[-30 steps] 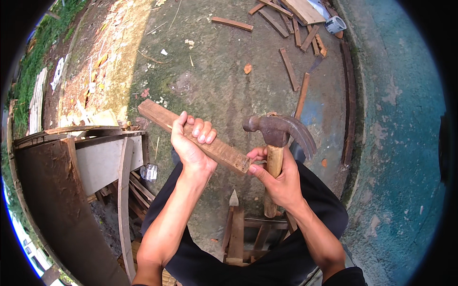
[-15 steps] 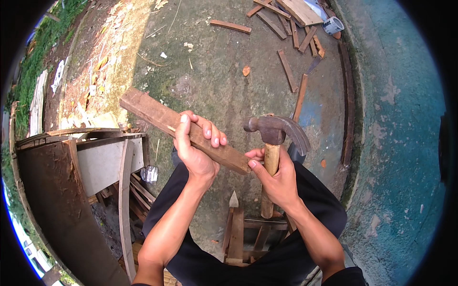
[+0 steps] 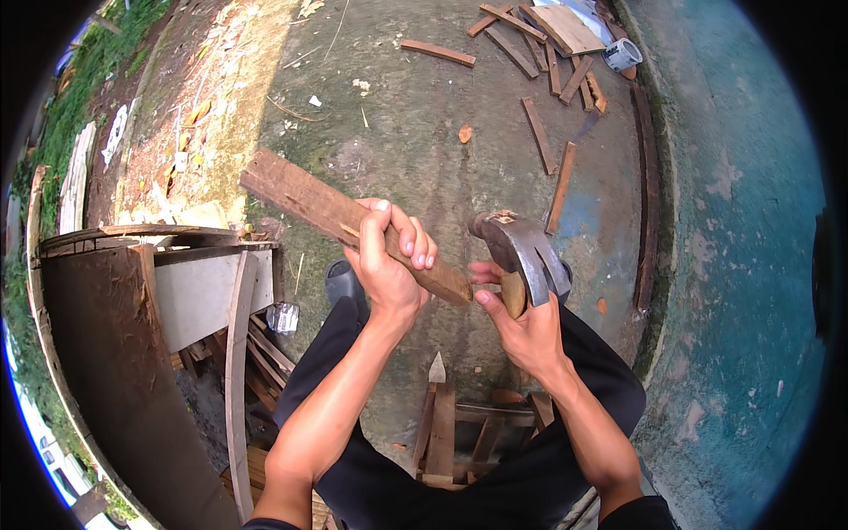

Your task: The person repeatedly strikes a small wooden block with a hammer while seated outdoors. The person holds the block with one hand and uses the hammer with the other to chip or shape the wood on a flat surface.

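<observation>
Near the middle of the scene, above the concrete floor [image 3: 389, 124], the left hand [image 3: 389, 269] is clenched around a wood block [image 3: 305, 199], its thumb and fingers wrapped over the right half. The block slants, its left end far and its right end nearer the person. Just right of that end, the right hand [image 3: 530, 336] grasps a hammer [image 3: 519, 247] by its handle, of which only a short part shows. The hammer's face lies to the far left and its claw curves toward the person on the right. The right thumb sits just beside the block's end; whether they touch, I cannot tell.

Near, between the knees, stands a wooden frame [image 3: 442, 433], with a pale pointed tip [image 3: 437, 367] at its far end. On the left are a brown panel [image 3: 115, 353], a white panel [image 3: 199, 300], a grey strip [image 3: 237, 380] and a foil packet [image 3: 283, 318]. Far right, sticks [image 3: 512, 53] lie jumbled beside a board [image 3: 565, 28] and a can [image 3: 622, 55]. A dark beam [image 3: 647, 194] runs along the blue-green wall [image 3: 733, 221] on the right.
</observation>
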Demonstrator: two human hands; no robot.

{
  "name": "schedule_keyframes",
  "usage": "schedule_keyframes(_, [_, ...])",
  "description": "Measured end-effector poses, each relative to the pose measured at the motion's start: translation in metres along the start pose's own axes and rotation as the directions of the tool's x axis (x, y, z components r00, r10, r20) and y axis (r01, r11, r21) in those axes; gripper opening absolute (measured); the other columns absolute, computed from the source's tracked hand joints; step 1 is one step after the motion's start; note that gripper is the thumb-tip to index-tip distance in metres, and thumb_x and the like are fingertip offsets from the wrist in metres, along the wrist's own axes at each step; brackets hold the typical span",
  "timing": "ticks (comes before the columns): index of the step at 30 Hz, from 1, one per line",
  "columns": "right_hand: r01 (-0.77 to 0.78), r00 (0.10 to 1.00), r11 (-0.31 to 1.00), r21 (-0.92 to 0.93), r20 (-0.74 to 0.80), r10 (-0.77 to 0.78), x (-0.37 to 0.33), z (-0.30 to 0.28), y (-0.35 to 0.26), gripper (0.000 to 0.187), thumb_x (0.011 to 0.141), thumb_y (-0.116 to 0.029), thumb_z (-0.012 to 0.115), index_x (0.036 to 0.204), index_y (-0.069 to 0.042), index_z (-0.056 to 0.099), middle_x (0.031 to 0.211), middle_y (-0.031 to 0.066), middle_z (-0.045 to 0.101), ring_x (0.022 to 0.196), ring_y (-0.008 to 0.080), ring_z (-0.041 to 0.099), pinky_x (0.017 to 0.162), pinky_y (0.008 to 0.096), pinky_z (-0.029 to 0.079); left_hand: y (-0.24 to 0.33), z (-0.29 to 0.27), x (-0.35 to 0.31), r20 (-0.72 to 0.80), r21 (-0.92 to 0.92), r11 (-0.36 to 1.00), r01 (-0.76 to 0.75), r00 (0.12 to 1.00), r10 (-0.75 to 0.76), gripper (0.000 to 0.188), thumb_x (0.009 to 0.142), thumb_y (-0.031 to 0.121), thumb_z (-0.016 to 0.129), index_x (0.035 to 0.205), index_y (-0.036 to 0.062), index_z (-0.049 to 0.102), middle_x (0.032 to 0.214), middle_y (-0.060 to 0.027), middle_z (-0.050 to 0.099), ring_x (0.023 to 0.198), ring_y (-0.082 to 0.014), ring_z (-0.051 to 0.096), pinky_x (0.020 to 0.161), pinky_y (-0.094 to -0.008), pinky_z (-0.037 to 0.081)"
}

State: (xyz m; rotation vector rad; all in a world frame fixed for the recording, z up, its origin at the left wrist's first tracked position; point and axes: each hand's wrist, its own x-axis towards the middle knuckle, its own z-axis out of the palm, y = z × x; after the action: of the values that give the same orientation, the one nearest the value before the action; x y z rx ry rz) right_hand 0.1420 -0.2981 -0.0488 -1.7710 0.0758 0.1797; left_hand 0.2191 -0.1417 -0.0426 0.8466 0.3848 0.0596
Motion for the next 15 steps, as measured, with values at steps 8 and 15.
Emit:
schedule_keyframes(8, [-0.202,0.979,0.966,0.161,0.015,0.203,-0.005,0.008,-0.011,0.054,0.078,-0.012,0.084,0.116,-0.003,0.047,0.106,0.0054,0.06,0.09,0.0086,0.054,0.082,0.0258,0.05,0.004,0.0,-0.01,0.079,-0.135,0.99,-0.031,0.996,0.042,0.015,0.1,0.023,0.048,0.102,0.0094,0.042,0.07,-0.0063,0.048,0.06,-0.0172,0.051,0.059,-0.0354,0.048])
schedule_keyframes(15, [-0.006,1.0,0.956,0.293,0.021,-0.001,-0.047,-0.016,-0.035,0.045,0.08,0.0,0.079,0.111,-0.004,0.046,0.105,0.0043,0.054,0.102,0.0136,0.058,0.08,0.0267,0.054,0.125,-0.034,-0.075,0.184,0.076,0.966,-0.245,0.956,0.228,0.025,0.1,0.018,0.051,0.121,0.0048,0.045,0.104,-0.0101,0.056,0.096,-0.0266,0.064,0.087,-0.0433,0.054])
